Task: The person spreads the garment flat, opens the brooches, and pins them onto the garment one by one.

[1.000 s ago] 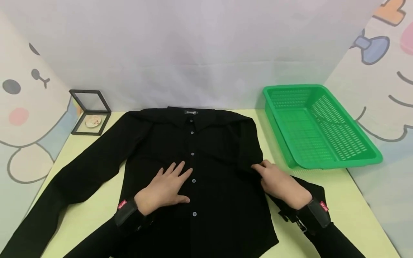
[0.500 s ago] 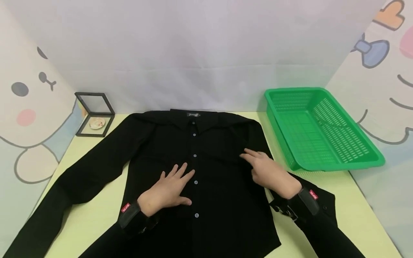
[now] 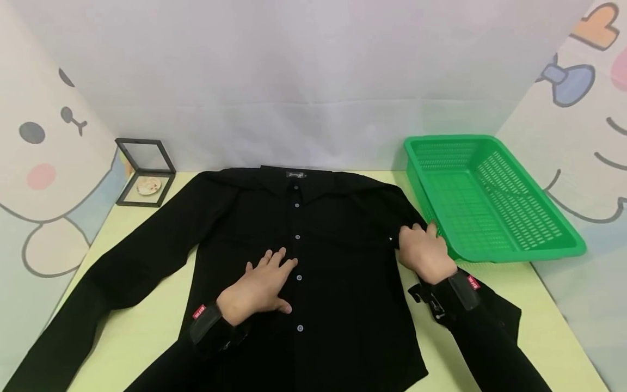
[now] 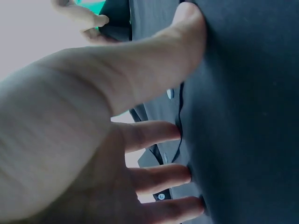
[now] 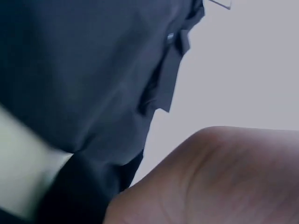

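Observation:
A black button-up shirt (image 3: 343,283) lies spread face up, collar at the far side, its left-hand sleeve (image 3: 142,256) stretched out diagonally. My left hand (image 3: 257,291) rests on the shirt front beside the button placket, fingers spread; the left wrist view shows its thumb (image 4: 182,42) and fingertips touching the cloth. At the shirt's right side, my right hand (image 3: 426,253) pinches the other sleeve near the basket; the left wrist view shows black cloth at its thumb. The right wrist view shows only the heel of that hand (image 5: 210,182) and the shirt, fingertips hidden.
A green plastic basket (image 3: 553,253) stands at the back right, close to my right hand. An open black display frame (image 3: 159,201) with a small round item is at the back left. White curtain walls (image 3: 303,81) enclose the pale yellow table (image 3: 548,326).
My right hand let go of the sleeve, moved left over the shirt with fingers extended, then right again to pinch the sleeve. The sleeve's end has shifted right. My left hand stays in place.

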Tool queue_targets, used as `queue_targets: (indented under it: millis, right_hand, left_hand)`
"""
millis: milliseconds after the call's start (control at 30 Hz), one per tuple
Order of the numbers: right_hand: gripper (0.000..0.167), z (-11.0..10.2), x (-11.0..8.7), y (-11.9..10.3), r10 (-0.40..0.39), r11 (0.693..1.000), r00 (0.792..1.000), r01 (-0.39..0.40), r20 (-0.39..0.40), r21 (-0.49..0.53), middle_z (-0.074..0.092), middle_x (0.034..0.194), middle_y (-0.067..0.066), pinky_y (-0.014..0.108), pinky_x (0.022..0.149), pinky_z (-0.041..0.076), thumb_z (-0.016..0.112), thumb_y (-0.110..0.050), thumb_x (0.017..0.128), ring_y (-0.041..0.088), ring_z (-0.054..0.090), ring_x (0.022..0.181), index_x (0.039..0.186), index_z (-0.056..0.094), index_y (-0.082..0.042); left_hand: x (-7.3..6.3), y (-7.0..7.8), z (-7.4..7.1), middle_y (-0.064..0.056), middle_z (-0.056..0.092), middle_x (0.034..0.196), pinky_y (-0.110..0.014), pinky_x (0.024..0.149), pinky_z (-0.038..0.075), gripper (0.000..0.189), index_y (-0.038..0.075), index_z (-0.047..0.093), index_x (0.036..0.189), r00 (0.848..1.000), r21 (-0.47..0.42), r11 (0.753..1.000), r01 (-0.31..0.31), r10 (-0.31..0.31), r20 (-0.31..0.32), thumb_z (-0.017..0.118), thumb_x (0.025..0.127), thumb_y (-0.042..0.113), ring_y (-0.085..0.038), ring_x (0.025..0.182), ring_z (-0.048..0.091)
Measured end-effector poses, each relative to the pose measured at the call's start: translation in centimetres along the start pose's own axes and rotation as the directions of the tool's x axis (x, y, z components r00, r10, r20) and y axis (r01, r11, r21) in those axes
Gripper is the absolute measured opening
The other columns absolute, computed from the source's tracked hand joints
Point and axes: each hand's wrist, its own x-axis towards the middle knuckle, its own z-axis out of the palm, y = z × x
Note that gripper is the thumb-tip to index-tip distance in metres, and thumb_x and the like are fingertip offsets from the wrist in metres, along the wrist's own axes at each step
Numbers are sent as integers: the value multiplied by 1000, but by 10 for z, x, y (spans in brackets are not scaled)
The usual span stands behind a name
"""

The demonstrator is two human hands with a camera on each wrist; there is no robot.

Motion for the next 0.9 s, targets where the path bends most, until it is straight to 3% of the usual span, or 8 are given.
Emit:
queue_targets:
  millis: [33, 100, 167, 233, 333, 600, 767, 900]
  right_hand:
    - [18, -2, 0, -1, -69, 998, 996, 69, -61, -8, 50, 128, 40, 66, 96, 39, 49, -1, 101, 64, 37, 128, 113, 58, 10]
    - [18, -5, 3, -3, -235, 972, 955, 228, -181, -60, 59, 112, 37, 71, 109, 34, 52, 2, 98, 64, 43, 123, 110, 62, 11]
    - [25, -7, 9, -6, -310, 949, 924, 315, -222, -14, 60, 95, 31, 61, 100, 44, 46, 5, 99, 54, 57, 104, 117, 62, 12]
    - [30, -6, 20, -8, -361, 925, 902, 379, -235, 32, 57, 78, 21, 45, 78, 45, 38, 7, 103, 38, 58, 76, 120, 62, 13]
    - [34, 1, 38, -7, -340, 919, 921, 368, -190, 142, 59, 80, 19, 38, 64, 33, 36, 4, 107, 25, 53, 63, 132, 57, 13]
    - [35, 18, 67, 8, -199, 949, 977, 211, -76, 232, 66, 116, 30, 43, 75, 52, 40, 7, 103, 38, 67, 92, 132, 61, 8]
    - [24, 19, 67, 8, -206, 939, 978, 206, -32, 274, 66, 105, 24, 41, 71, 50, 49, -1, 106, 28, 64, 78, 125, 62, 5]
    - [12, 23, 67, 8, -209, 952, 976, 218, -63, 217, 57, 88, 18, 37, 65, 35, 51, 0, 105, 24, 52, 69, 96, 58, -1]
  left_hand:
    - [1, 1, 0, -20, 26, 168, -79, 110, 31, 95, 15, 44, 155, 1000, 4, 1000, 4, -4, -1, 92, 76, 37, -50, 153, 26]
    - [3, 3, -1, -21, 26, 167, -79, 109, 32, 95, 14, 45, 154, 1000, 6, 1000, 11, -11, 0, 93, 76, 37, -51, 152, 26]
    - [4, 4, -2, -21, 27, 167, -79, 108, 33, 95, 14, 45, 154, 1000, 6, 1000, 19, -19, 6, 93, 75, 36, -51, 152, 26]
    - [4, 5, -2, -21, 26, 167, -80, 107, 33, 95, 14, 44, 153, 1000, 1, 1000, 28, -28, 14, 94, 75, 35, -51, 152, 26]
    - [4, 5, -2, -22, 26, 167, -80, 107, 34, 95, 13, 44, 152, 999, -3, 999, 38, -38, 16, 94, 74, 34, -51, 153, 25]
    - [3, 5, -1, -21, 27, 167, -80, 107, 33, 96, 14, 45, 152, 999, -14, 999, 40, -40, 15, 95, 73, 33, -49, 154, 25]
    - [4, 6, 0, -21, 26, 167, -81, 106, 33, 96, 13, 45, 151, 999, -10, 999, 40, -39, 13, 95, 73, 33, -49, 154, 25]
    - [5, 6, 0, -21, 25, 167, -81, 106, 32, 96, 14, 44, 152, 999, -18, 999, 40, -40, 17, 95, 73, 32, -50, 154, 24]
